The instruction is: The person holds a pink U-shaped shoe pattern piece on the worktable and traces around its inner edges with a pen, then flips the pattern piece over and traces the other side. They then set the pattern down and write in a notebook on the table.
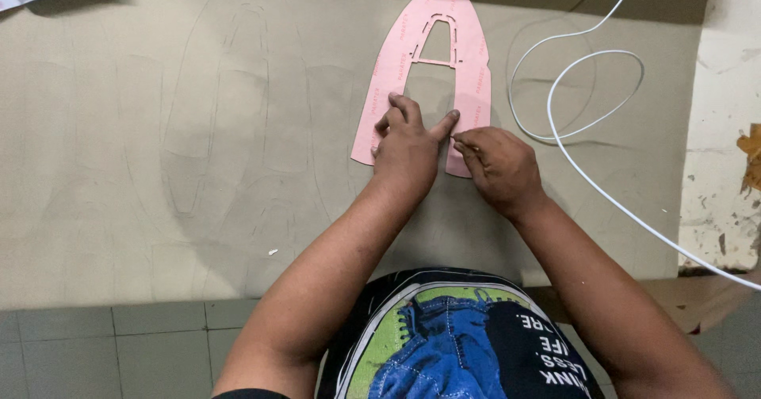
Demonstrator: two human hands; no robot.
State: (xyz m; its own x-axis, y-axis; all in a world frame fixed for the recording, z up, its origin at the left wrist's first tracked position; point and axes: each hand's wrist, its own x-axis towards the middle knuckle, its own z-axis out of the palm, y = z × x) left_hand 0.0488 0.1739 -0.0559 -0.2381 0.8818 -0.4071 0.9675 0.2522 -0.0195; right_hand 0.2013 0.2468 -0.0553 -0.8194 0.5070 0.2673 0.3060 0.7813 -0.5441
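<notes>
We see the left hand [408, 147] pressed flat on a pink shoe-upper template [432, 66], fingers spread and gripping nothing. The template lies on a beige sheet [198, 145] covering the tabletop, near its far edge, right of centre. The right hand [498, 165] rests just beside the left at the template's near right leg, fingertips pinched together at its edge; we cannot tell whether they hold anything. A white cable [590, 54] loops toward the right edge.
</notes>
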